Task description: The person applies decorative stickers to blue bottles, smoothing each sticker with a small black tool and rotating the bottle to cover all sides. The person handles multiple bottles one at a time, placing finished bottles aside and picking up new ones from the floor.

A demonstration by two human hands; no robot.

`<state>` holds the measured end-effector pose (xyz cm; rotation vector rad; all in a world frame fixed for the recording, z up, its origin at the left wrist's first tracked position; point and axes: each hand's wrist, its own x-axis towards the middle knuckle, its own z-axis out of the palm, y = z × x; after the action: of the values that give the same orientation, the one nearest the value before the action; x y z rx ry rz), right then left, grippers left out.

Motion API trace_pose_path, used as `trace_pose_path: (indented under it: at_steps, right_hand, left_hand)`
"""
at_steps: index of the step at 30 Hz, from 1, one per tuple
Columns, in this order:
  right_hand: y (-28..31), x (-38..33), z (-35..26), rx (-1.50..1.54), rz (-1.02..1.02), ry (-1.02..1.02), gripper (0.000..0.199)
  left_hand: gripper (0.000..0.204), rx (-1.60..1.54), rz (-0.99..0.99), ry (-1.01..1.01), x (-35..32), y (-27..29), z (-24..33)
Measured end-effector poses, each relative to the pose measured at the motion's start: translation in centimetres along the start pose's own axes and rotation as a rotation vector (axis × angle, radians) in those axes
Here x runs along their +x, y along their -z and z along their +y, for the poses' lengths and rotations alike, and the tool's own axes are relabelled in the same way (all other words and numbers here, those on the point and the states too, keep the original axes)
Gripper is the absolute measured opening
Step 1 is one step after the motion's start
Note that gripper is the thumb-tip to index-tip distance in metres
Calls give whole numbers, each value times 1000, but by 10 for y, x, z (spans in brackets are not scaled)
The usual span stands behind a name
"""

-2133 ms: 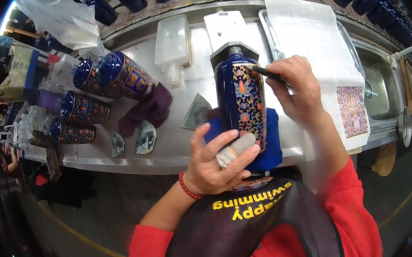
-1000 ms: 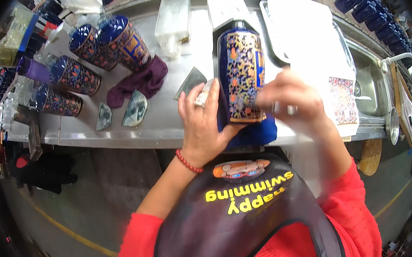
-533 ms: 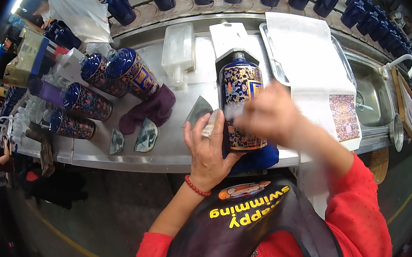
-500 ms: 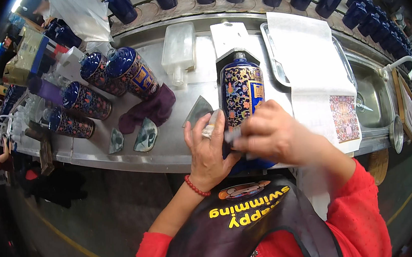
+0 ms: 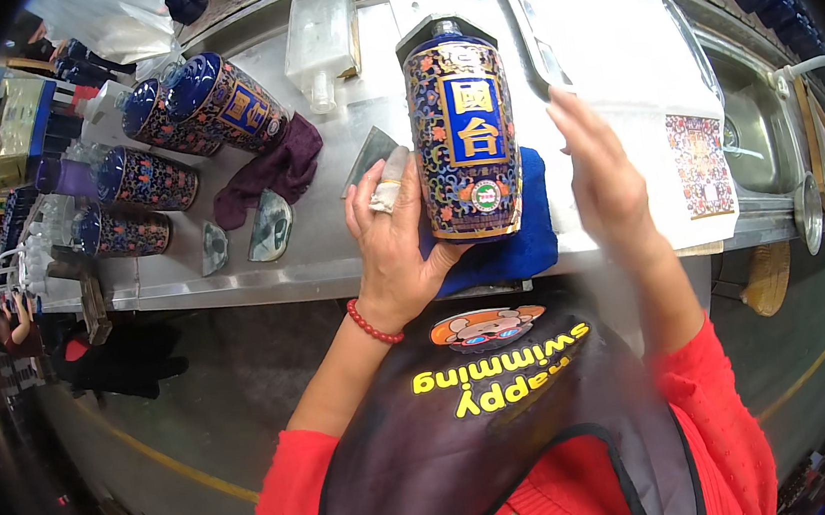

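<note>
A dark blue bottle [image 5: 466, 146] with a floral wrap and a gold-edged blue front panel lies face up, its neck in a notched rest [image 5: 414, 36]. My left hand [image 5: 392, 229] grips its lower left side, the thumb by the base; one finger wears a pale cover with a white band. Off to the bottle's right, over white paper, my right hand [image 5: 610, 176] is raised and slightly blurred, fingers stretched, with nothing visible in them. Beneath the bottle's base spreads a blue cloth [image 5: 536, 214]. A grey-green triangular scraper-like piece [image 5: 370, 156] lies beside my left fingers.
Several decorated bottles [image 5: 236, 105] stand at the left near a purple cloth [image 5: 273, 172]. Two more grey-green pieces [image 5: 270, 222] lie in front. A clear empty bottle [image 5: 321, 36] is farther back. White sheets [image 5: 600, 37], a patterned sheet [image 5: 703, 167] and a sink [image 5: 757, 141] are on the right.
The bottle has turned so its front panel faces up. My right hand has left the bottle and moved right, its fingers now extended. My left hand stays at the bottle's side; the view has shifted.
</note>
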<state>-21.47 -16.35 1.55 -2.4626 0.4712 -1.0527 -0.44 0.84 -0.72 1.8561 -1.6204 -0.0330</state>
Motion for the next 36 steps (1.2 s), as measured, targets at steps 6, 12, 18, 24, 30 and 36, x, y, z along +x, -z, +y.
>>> trace_pose_path:
  at_steps: [6, 12, 18, 24, 30, 36]
  right_hand:
    - [-9, -33, -31, -46, -62, -27, 63]
    - [-15, -50, -48, -115, -166, -40, 64]
    - [-19, -58, -52, -88, -225, -67, 71]
    - [-22, -58, -50, -97, -184, -64, 75]
    - [-21, -57, -51, -144, -210, -55, 74]
    - [-19, -53, -52, -97, -187, -53, 76]
  left_hand:
    - [96, -40, -21, -10, 1, -3, -2]
    - [95, -39, -33, -1, 0, -4, -2]
    - [96, -27, -32, -8, -1, -4, -2]
    - [96, -33, -30, 10, -1, -3, 1]
    - [99, 65, 2, -46, 0, 2, 7]
    - [100, 102, 55, -52, 2, 7, 16]
